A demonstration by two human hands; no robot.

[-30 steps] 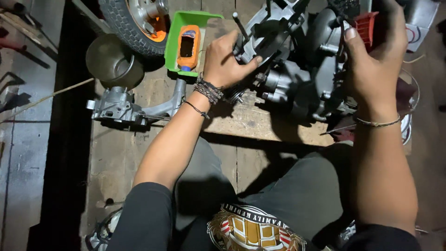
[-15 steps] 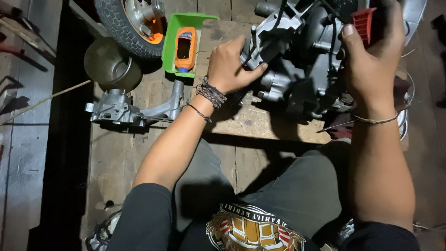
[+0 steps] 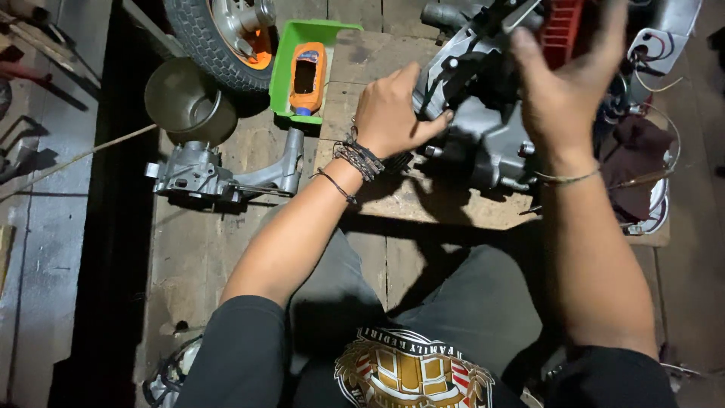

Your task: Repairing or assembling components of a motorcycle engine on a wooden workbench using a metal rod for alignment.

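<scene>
A grey motorcycle engine with a red finned part at its top sits tilted on a wooden board in front of me. My left hand grips the engine's left side, thumb hooked on the casing edge, with braided bands on the wrist. Over the engine's upper right, just below the red part, is my right hand. It is blurred, its fingers are spread, and nothing is in it. I cannot tell whether its palm touches the casing.
A green tray with an orange bottle lies to the left of the engine. A metal bowl, a tyred wheel and a grey cast housing are further left. A dark cloth and loose wires lie on the right.
The engine has been turned and tipped leftward. My right hand has loosened from its grip by the red part and spread its fingers. My left hand stays on the casing.
</scene>
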